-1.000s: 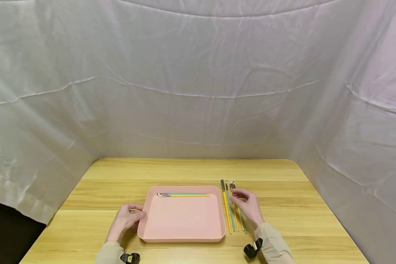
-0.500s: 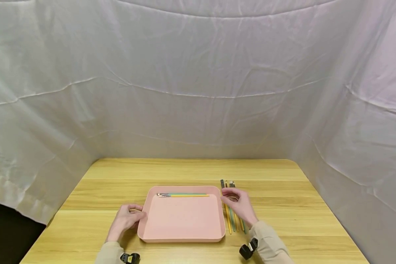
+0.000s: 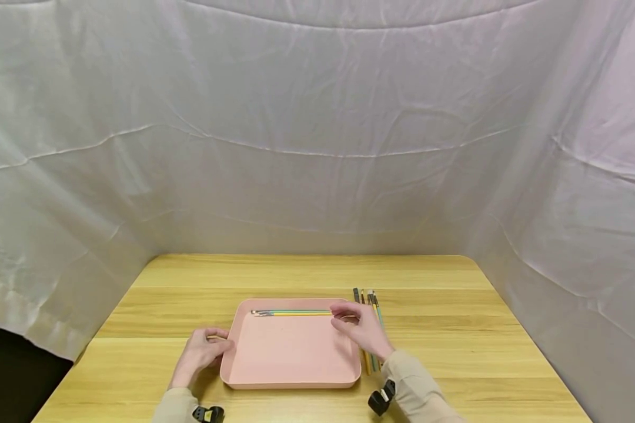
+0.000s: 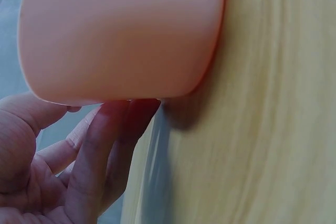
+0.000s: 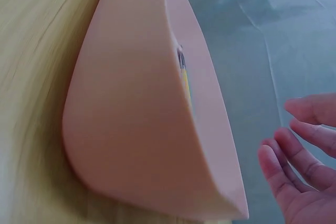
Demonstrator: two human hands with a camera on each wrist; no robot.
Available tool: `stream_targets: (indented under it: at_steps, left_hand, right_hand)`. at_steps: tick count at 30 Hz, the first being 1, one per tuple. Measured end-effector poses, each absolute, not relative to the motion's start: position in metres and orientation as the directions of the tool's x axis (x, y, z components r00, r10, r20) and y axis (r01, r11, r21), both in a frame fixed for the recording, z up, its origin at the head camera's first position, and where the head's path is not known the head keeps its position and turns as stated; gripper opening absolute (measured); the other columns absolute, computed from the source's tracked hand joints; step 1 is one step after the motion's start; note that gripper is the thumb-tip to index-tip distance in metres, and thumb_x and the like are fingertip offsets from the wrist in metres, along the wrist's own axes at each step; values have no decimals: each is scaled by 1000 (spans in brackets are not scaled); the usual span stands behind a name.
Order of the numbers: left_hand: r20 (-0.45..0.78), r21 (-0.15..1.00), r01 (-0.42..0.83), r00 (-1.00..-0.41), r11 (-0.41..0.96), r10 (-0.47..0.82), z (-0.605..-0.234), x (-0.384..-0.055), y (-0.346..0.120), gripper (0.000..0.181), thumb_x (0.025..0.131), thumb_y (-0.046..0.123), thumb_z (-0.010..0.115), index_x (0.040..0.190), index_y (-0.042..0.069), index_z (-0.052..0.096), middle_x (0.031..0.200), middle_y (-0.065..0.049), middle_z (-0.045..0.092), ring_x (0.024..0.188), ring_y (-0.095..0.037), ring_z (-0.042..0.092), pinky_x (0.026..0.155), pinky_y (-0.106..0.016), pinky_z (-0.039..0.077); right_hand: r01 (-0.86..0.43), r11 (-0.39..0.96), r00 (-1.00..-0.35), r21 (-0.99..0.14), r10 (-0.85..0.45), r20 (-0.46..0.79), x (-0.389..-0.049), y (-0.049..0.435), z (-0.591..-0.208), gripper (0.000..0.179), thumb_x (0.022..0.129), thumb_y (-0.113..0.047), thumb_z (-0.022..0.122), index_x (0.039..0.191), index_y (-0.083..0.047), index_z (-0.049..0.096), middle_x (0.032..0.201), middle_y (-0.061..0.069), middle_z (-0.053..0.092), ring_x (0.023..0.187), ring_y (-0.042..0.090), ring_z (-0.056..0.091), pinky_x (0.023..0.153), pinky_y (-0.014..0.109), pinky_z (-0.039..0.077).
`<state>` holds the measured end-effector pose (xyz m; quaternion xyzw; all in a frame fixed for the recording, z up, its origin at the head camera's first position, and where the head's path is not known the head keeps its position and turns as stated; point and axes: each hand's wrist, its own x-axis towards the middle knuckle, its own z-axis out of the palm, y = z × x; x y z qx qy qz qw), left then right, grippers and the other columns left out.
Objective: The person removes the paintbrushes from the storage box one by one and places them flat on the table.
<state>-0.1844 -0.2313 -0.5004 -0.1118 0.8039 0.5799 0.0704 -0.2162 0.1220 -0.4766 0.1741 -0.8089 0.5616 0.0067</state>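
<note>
My left hand (image 3: 200, 353) holds the left edge of a pink rectangular tray (image 3: 291, 358). In the left wrist view its thumb lies at the rim and its fingers (image 4: 92, 156) touch the outer wall. Two paintbrushes (image 3: 293, 312), one teal and one yellow, lie side by side along the tray's far side, bristles to the left. Above the tray's right end hovers my right hand (image 3: 365, 329), near the brushes' handle ends. The right wrist view shows its fingers (image 5: 310, 169) loosely bent and apart, with nothing between them.
Several more paintbrushes (image 3: 379, 311) lie lengthwise on the wooden table (image 3: 465, 346) just right of the tray, partly covered by the right hand and sleeve. Grey cloth (image 3: 317, 194) hangs behind the table and along both sides.
My right hand has moved left, from over the loose paintbrushes to above the tray's right end. The left hand and the tray stay put.
</note>
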Motion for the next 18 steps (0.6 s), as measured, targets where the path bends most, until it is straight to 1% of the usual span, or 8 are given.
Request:
stream_targets:
  at_steps: [4,8,13,18]
  left_hand:
    - [-237,918,-255,-967,303,-96,-501,-185,-232,28,82,0,68,106,-14,64,77,-13,75,66,-15,67,59,-28,55]
    - [-231,921,-249,-968,301,-94,-501,-185,-231,28,82,-1,68,106,-15,64,78,-15,75,66,-15,67,58,-28,55]
    - [-233,919,-251,-968,303,-95,-501,-184,-231,29,82,-1,68,106,-15,64,78,-15,75,66,-15,67,59,-28,56]
    - [-236,914,-258,-966,314,-106,-500,-184,-230,28,81,0,68,106,-14,64,77,-14,75,65,-15,67,59,-28,55]
  right_hand:
    - [-322,301,-916,-898,-340,214,-215,110,-472,33,88,-2,71,118,11,66,114,30,68,99,32,70,88,27,58]
    - [-357,298,-889,-886,-400,223,-218,99,-471,33,88,-2,71,118,11,66,115,30,67,100,37,69,91,37,59]
    - [-397,312,-859,-863,-459,229,-224,86,-472,30,89,-1,71,116,10,68,113,31,69,101,39,69,91,43,58]
    - [-393,350,-848,-851,-497,187,-229,76,-470,32,90,-3,69,118,11,66,116,31,69,104,38,68,95,45,56]
